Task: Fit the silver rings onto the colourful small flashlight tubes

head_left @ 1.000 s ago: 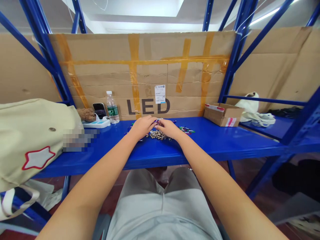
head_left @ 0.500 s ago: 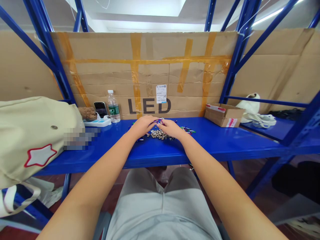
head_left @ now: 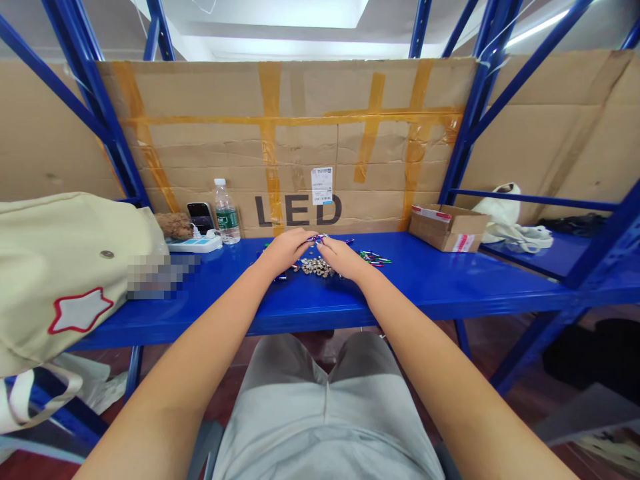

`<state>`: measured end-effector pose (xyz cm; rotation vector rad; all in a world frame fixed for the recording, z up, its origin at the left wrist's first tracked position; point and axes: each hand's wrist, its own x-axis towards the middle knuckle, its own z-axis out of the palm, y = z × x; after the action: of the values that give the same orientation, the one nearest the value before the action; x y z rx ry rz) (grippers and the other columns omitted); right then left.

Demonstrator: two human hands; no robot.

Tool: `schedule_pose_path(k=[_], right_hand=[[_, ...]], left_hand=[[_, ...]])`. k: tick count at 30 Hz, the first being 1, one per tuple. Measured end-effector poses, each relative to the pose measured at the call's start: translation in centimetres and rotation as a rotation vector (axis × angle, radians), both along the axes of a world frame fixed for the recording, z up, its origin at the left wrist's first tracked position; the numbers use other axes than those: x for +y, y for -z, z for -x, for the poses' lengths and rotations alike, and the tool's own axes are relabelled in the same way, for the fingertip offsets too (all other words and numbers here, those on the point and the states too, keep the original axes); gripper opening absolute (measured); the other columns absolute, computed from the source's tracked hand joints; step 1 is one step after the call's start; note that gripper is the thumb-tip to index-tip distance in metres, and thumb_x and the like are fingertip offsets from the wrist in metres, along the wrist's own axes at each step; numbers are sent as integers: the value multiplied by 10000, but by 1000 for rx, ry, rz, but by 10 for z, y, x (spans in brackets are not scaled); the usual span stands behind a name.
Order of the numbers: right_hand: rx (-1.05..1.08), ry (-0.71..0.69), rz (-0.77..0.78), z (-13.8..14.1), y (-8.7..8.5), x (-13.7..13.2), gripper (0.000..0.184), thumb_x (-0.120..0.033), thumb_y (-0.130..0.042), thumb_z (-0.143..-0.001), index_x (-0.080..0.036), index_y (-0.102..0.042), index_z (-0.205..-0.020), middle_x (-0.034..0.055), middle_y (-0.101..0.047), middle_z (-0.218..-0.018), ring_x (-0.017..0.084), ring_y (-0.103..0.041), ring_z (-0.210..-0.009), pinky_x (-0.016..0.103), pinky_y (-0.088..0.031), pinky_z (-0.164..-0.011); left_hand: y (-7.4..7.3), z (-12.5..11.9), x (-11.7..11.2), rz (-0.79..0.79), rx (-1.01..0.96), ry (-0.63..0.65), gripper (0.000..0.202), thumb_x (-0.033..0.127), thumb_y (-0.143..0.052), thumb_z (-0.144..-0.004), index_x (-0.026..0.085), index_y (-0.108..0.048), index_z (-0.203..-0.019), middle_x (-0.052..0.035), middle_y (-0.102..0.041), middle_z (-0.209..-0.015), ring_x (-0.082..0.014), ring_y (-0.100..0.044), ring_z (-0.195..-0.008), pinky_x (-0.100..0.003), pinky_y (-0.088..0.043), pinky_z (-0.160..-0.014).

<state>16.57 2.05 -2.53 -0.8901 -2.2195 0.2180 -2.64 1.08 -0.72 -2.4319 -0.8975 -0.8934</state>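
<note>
While your left hand [head_left: 289,249] and right hand [head_left: 342,256] sat close together at one purple piece [head_left: 317,238], hold unclear, steadiness seemed best.

From above the near lap [head_left: 327,407], the head camera is facing forward-down, toward table [head_left: 425,270] and farther cardboard [head_left: 215,150].

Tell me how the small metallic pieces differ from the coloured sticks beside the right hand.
Shape: the metallic pieces are stubby, the coloured sticks slim.
Colour: the pieces look silvery-brown; the sticks show green and red.
Place: the pieces lie left of the right hand, the sticks right of it.
Both lie on the blue tabletop.
</note>
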Motion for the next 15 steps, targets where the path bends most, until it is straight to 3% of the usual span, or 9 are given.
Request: schedule_pose_path(k=[6,15], right_hand=[[-109,98,-41,-2,-6,-11,339,-322,-324,-990,-158,-611,-1066,110,-686,-1083,194,-610,-969,271,-412,-840],[-332,373,-112,4,-11,-13,352,-343,-315,-987,-151,-607,-1032,148,-695,-1073,245,-648,-951,291,-421,-771]], left_hand=[[0,1,0,21,20,-11,282,226,-477,-948,160,-619,-1182,-96,-687,-992,-199,-645,-914,-323,-516,-827],[6,-15,-3,129,-38,-106,309,212,-533,-901,136,-647,-1178,-125,-703,-1109,-245,-655,-1013,-360,-505,-904]])
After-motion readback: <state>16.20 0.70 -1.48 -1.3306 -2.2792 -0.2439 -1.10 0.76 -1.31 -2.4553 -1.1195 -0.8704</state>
